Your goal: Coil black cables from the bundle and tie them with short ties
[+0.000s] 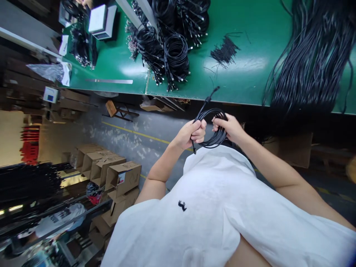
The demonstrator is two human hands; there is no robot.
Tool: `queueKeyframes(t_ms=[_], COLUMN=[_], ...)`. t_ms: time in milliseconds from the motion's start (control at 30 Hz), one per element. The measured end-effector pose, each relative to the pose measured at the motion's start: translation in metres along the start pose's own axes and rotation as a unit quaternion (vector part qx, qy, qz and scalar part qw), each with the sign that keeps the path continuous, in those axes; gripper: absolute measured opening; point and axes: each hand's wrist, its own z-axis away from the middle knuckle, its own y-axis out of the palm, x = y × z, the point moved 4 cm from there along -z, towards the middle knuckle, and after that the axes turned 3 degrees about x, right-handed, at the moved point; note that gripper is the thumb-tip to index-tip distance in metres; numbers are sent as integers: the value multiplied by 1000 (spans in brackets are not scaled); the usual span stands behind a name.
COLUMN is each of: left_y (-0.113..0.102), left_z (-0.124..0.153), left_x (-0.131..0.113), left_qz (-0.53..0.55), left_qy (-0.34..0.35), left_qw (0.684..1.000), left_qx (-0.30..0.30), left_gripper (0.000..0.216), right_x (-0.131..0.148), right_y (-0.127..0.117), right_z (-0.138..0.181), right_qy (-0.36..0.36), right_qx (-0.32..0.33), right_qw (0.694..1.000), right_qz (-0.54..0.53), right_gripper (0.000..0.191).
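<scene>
A black cable (213, 145) wound into a round coil hangs between my hands, just off the near edge of the green table. My left hand (191, 134) is closed around the coil's left side. One cable end with a connector sticks up past it towards the table, and a short end points down below the fingers. My right hand (226, 126) grips the coil's right side between thumb and fingers. On the table ahead lies a small pile of short black ties (225, 51).
Coiled black cables with metal-tipped ends (176, 52) are heaped on the green table (250, 79). Long loose cables (308, 74) drape over its edge at right. A metal ruler (111, 81) and white box (101, 21) lie left. Cardboard boxes (125, 178) stand on the floor; a person (61, 220) is behind.
</scene>
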Motion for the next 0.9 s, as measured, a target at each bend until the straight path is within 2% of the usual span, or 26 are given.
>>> queueKeyframes(t_ms=[100, 200, 300, 400, 500, 600, 700, 800, 900], left_y=[-8, -10, -10, -10, -12, -12, -12, -16, -19], left_z=[-3, -3, -3, -7, -12, -14, -13, -10, -6], left_x=[8, 18, 21, 18, 18, 24, 28, 25, 23], left_qz=[20, 21, 25, 33, 29, 2, -27, -38, -70], left_qy=[3, 15, 38, 69, 91, 68, 33, 57, 54], left_qw=[999, 998, 997, 994, 991, 994, 997, 997, 996], left_qx=[-37, -52, -64, -83, -94, -87, -56, -43, -17], left_gripper=[26, 27, 25, 27, 31, 25, 22, 24, 28], right_x=[-23, -20, -16, -29, -53, -69, -69, -61, -48], right_y=[8, 5, 3, 11, 24, 30, 23, 14, 3], right_z=[4, 3, 2, 6, 14, 16, 12, 10, 10], right_qy=[52, 11, 14, 65, 141, 181, 160, 140, 117], right_qx=[-41, -86, -74, -70, -88, -85, -90, -84, -62], right_qw=[985, 978, 978, 958, 920, 902, 912, 928, 962], right_qz=[-162, -189, -194, -269, -356, -382, -367, -335, -240], right_gripper=[40, 41, 41, 43, 39, 37, 45, 50, 46])
